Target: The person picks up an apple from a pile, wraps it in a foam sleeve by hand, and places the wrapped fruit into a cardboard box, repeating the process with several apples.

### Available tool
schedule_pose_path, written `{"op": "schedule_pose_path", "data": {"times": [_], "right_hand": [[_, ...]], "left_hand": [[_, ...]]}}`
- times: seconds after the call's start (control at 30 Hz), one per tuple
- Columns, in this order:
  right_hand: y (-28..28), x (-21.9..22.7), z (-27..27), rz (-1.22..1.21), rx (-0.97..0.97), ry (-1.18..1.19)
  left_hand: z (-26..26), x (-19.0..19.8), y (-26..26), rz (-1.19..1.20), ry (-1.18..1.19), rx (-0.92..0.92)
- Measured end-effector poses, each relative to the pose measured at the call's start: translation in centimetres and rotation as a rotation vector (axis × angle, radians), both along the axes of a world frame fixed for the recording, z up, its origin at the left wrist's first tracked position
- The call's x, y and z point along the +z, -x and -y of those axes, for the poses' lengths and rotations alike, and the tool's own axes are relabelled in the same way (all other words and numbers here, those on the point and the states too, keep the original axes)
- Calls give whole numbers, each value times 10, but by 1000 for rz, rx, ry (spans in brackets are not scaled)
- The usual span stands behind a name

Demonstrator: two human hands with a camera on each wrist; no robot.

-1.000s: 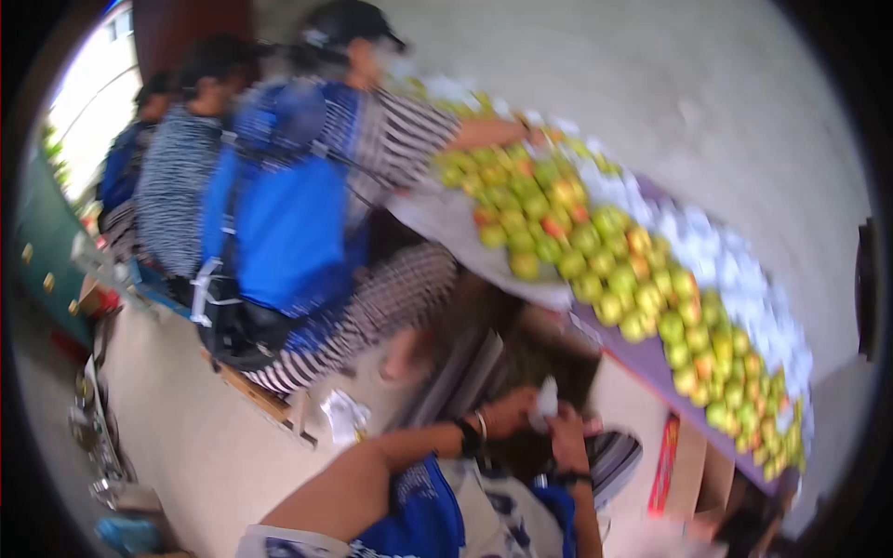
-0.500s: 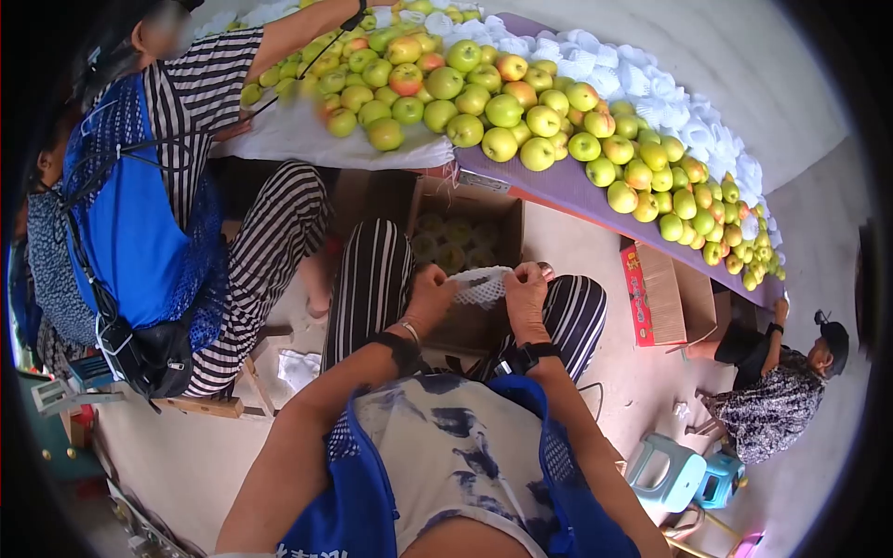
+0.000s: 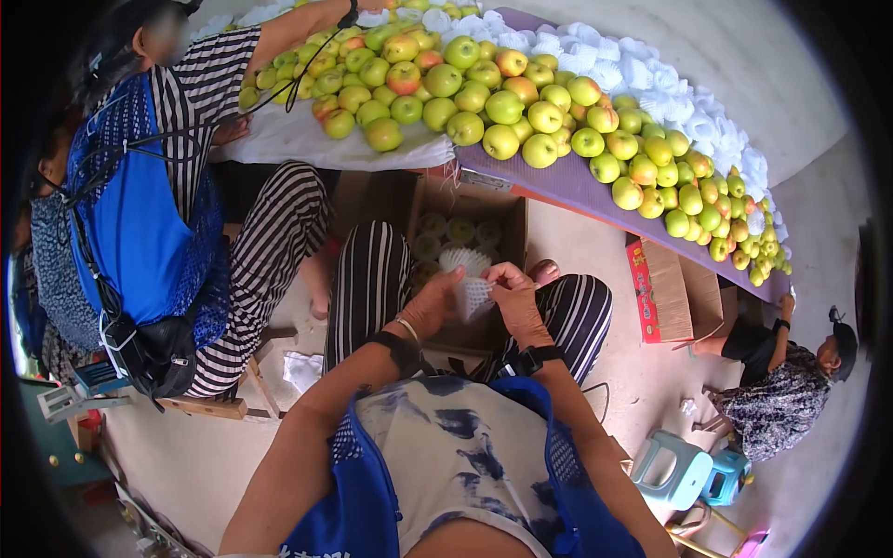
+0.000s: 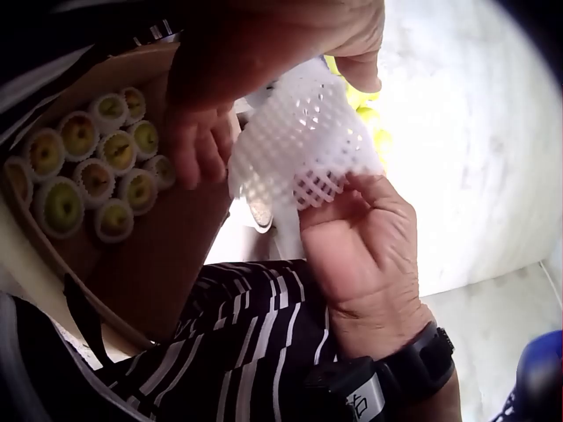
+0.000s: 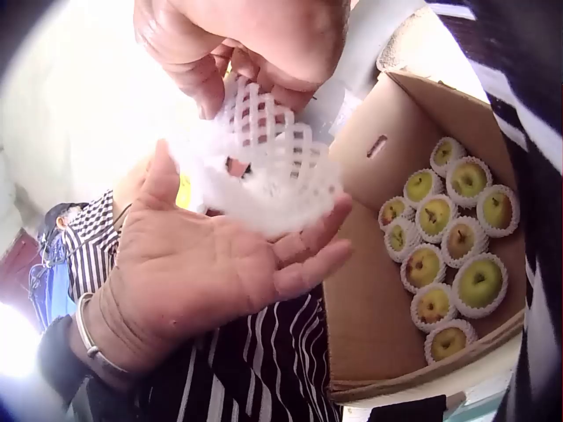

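Observation:
A white foam fruit net (image 3: 474, 298) is between my hands above my lap, its mesh spread and see-through in the right wrist view. My left hand (image 5: 202, 255) is turned palm up with its fingers extended, and the foam net (image 5: 268, 167) lies against them. From the other side, my right hand (image 3: 516, 302) pinches the net's edge between thumb and fingers. In the left wrist view the right palm (image 4: 352, 255) faces the camera. Beyond the hands, a cardboard box (image 5: 369, 325) holds several apples (image 5: 435, 220), each in its own foam net.
A long table with a purple cover (image 3: 558, 181) carries a heap of green-red apples (image 3: 502, 107) and a bank of white foam nets (image 3: 642, 79). One person (image 3: 139, 214) sits close on the left, another (image 3: 772, 391) at right. Stools (image 3: 670, 470) and a red-sided carton (image 3: 670, 293) stand right.
The head view swung from the left to straight ahead. Half a second ago both hands stretched the net sideways; now they are closer together and the left palm has turned up under it.

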State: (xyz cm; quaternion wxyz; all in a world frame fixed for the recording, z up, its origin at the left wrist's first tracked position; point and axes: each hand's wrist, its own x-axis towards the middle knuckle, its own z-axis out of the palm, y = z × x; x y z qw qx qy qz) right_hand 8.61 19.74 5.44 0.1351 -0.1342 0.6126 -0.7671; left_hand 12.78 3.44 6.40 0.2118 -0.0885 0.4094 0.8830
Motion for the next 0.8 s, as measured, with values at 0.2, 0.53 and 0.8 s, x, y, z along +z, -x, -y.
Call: {"op": "schedule_pose_path", "data": {"times": [0.2, 0.53, 0.8], "right_hand": [[-9, 11, 0, -94, 131, -62], [-11, 29, -1, 51, 256, -54], [12, 1, 22, 209, 279, -215]], "left_hand": [[3, -7, 3, 194, -418, -43], [10, -50, 21, 177, -295, 296], [5, -24, 30, -99, 118, 237]]}}
